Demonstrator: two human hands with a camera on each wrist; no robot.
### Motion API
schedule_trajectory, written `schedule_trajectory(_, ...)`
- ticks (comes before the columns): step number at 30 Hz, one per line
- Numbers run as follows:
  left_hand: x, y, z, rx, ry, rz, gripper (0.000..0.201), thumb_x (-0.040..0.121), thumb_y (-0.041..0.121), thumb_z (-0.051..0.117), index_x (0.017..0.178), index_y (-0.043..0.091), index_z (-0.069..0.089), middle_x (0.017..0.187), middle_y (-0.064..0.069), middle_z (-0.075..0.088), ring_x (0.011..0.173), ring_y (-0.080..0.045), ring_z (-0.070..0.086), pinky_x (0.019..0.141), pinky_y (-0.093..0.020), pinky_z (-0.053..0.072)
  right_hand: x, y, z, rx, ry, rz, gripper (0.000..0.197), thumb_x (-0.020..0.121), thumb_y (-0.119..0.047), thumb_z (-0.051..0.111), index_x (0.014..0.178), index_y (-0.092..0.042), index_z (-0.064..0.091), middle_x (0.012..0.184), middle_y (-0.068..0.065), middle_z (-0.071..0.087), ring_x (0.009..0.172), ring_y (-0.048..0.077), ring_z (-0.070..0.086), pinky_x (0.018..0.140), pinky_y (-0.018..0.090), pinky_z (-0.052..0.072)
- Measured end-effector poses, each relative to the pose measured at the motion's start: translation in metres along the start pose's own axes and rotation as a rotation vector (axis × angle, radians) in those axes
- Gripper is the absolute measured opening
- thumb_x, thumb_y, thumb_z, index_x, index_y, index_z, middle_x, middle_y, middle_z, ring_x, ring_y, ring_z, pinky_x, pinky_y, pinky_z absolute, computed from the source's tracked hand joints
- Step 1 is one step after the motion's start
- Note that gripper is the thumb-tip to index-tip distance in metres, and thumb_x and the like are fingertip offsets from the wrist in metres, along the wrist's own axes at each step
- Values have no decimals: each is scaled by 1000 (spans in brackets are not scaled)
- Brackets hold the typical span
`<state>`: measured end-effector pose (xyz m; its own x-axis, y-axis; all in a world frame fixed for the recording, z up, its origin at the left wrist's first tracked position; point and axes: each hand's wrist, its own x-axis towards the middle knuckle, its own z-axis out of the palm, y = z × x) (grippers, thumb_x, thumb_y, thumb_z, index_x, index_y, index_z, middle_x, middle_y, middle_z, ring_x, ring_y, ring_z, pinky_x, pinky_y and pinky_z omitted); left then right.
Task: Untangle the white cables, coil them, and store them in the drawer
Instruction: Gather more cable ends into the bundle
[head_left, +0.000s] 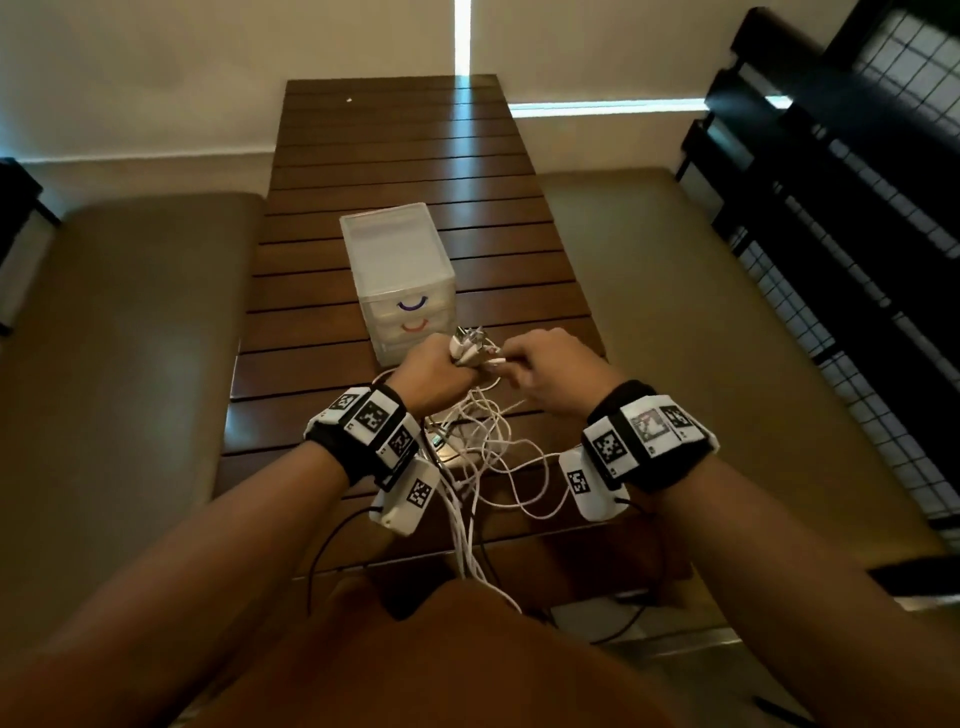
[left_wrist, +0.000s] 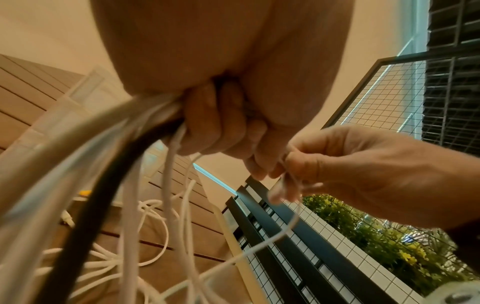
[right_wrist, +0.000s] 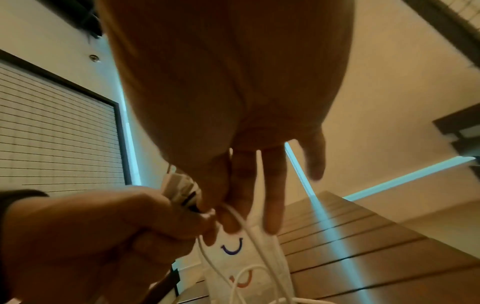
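Observation:
A tangle of white cables (head_left: 491, 452) lies on the wooden table (head_left: 395, 156) and hangs over its near edge. My left hand (head_left: 441, 371) grips a bundle of cable ends and connectors (head_left: 467, 345) in a fist, just in front of the drawer unit (head_left: 397, 260). From below, its fingers (left_wrist: 215, 123) curl round several white cables (left_wrist: 168, 181) and one black one. My right hand (head_left: 514, 361) pinches a single thin white cable (left_wrist: 284, 185) beside the left fist. In the right wrist view that cable (right_wrist: 246, 224) runs down from thumb and forefinger, and the other fingers (right_wrist: 272, 195) stay straight.
The small translucent drawer unit has a purple handle (right_wrist: 232, 248) and a red handle (right_wrist: 244, 281) below it; its drawers are closed. Cushioned benches (head_left: 130, 364) flank the table. A black wire-grid railing (head_left: 841, 218) stands on the right. Black device leads hang from my wrists.

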<state>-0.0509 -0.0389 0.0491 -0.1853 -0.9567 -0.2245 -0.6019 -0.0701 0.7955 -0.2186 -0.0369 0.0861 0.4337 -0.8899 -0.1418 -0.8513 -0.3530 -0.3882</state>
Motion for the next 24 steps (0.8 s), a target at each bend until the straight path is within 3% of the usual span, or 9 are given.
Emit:
schedule_trajectory(2,2,5,3,16,-4,20,22,76,35,69,83,15,72,83,-10,71,85,-28,66,77,-46,54,-8,5,0,119,104,10,22,93,-34,57,75,-29,67,73,-7,64,79,22,61,72,36,48)
schedule_trajectory(4,4,7,5,14,-10,38,16,76,29,68,77,13,70,81,-13,69,80,-32,64,75,-48,54,-14,10,-1,133,210,27,18,92,-30,58,82,-25,72,78,-3,70,79,23,63,73,38,50)
schedule_trajectory(7,9,2,3,-8,17,18,19,82,22,71,65,19,63,70,-4,64,66,-17,57,70,-38,51,-25,24,-9,289,387,122,18,94,-20,55,86,-15,70,76,1,68,74,23,66,72,41,53)
schedule_trajectory(10,7,-4,0,61,-63,1,24,86,21,68,64,18,60,62,1,56,57,-10,49,59,-27,41,-45,43,-20,548,602,220,22,99,-15,48,80,-14,59,61,0,55,52,11,57,55,30,49)
schedule_trajectory(14,4,-6,5,199,-106,19,25,86,27,66,64,17,58,63,-1,58,60,-17,52,54,-27,37,-61,57,-29,587,802,356,22,101,-16,43,84,-15,58,69,-5,50,55,0,44,50,15,37)
schedule_trajectory(17,7,-7,6,111,-77,19,29,84,34,68,60,21,57,58,4,56,58,-15,51,58,-29,40,-64,61,-34,427,706,466,20,98,-16,47,85,-16,62,75,1,57,63,3,53,51,14,38)
schedule_trajectory(19,8,-4,7,41,-69,47,27,77,39,67,59,20,59,58,4,56,59,-16,50,61,-34,44,-68,59,-30,209,488,530,16,96,-22,50,103,-16,64,93,4,64,87,20,61,71,27,47)
schedule_trajectory(22,3,13,11,56,-142,90,26,77,37,69,57,23,59,59,4,56,58,-12,51,61,-32,46,-71,48,-16,154,209,548,46,94,-38,54,137,-26,45,127,4,56,115,25,54,98,43,46)
schedule_trajectory(24,2,22,17,72,-168,133,29,83,27,70,57,25,58,54,9,54,52,-6,48,54,-24,40,-80,46,-10,201,217,551,37,97,-42,46,129,-24,53,122,4,59,108,23,56,92,39,46)
